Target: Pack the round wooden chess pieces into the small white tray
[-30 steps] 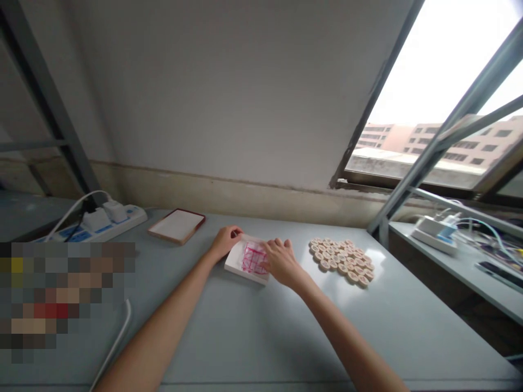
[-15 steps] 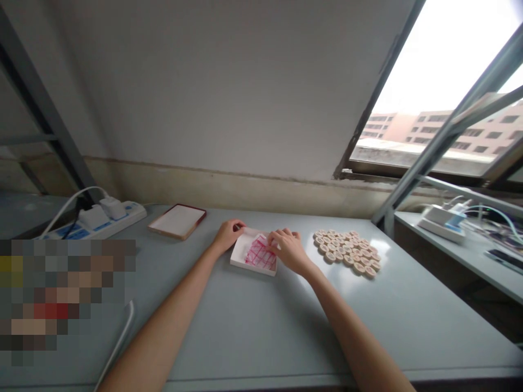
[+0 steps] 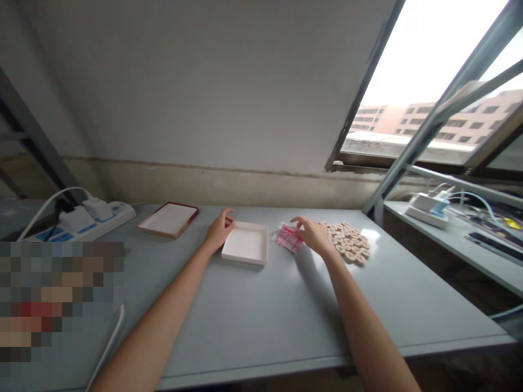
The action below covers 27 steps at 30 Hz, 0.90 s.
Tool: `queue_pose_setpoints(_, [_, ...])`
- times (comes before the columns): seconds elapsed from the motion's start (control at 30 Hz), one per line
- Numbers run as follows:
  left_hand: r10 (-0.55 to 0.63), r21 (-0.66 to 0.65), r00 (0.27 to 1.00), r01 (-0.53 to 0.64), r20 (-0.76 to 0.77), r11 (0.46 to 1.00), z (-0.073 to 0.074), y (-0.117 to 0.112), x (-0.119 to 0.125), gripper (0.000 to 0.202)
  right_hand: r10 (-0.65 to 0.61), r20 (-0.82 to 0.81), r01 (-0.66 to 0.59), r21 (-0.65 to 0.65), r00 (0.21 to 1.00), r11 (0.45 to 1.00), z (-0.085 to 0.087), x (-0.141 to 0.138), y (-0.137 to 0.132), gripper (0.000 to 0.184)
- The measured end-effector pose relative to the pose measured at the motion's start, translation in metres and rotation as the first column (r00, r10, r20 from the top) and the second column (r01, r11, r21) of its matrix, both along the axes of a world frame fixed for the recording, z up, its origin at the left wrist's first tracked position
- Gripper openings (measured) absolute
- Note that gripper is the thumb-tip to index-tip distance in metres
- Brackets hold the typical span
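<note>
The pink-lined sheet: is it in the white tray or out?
Out: the sheet is at the right hand; a strip of table shows between it and the white tray.

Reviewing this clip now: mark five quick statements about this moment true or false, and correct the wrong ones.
1. The left hand is at the left side of the open white box. True.
2. The pink-lined sheet lies inside that white box. False: the sheet is outside it, to its right, at the fingers of the right hand.
3. Round wooden game pieces lie grouped on the table, to the right of the white box. True.
4. The red-edged lid is among the game pieces. False: the lid lies left of the left hand.
5. A power strip with plugs in it is to the left of that lid. True.
</note>
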<state>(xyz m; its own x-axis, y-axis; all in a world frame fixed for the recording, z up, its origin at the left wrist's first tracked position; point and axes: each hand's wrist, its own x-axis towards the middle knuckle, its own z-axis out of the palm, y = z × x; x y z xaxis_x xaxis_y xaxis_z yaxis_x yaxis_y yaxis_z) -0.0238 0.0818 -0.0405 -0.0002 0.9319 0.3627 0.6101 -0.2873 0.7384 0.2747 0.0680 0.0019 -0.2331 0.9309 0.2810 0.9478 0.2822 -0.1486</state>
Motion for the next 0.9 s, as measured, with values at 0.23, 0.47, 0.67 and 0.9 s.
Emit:
queue_pose_setpoints(0.23, [0.155,0.189,0.988,-0.154,0.010,0.970,-0.001,0.002,-0.005,0.028,-0.086,-0.004,0.084,0.244,0.996,0.966,-0.009,-0.007,0.005,0.036])
queue_pose_setpoints(0.47, [0.298,0.258,0.954,-0.297,0.037,0.919,0.008,-0.004,-0.007,0.024,-0.087,0.094,0.070,0.171,0.992,0.983,-0.008,-0.006,0.002,0.023])
queue_pose_setpoints(0.67, [0.286,0.227,0.955,-0.296,0.077,0.928,0.007,-0.004,-0.004,0.032,-0.068,0.150,0.066,0.021,0.986,0.998,-0.014,-0.003,0.003,0.025])
queue_pose_setpoints(0.9, [0.274,0.195,0.962,-0.267,-0.006,0.944,0.008,-0.004,-0.003,0.024,-0.039,-0.118,0.036,-0.027,0.992,0.999,-0.003,-0.008,0.003,0.018])
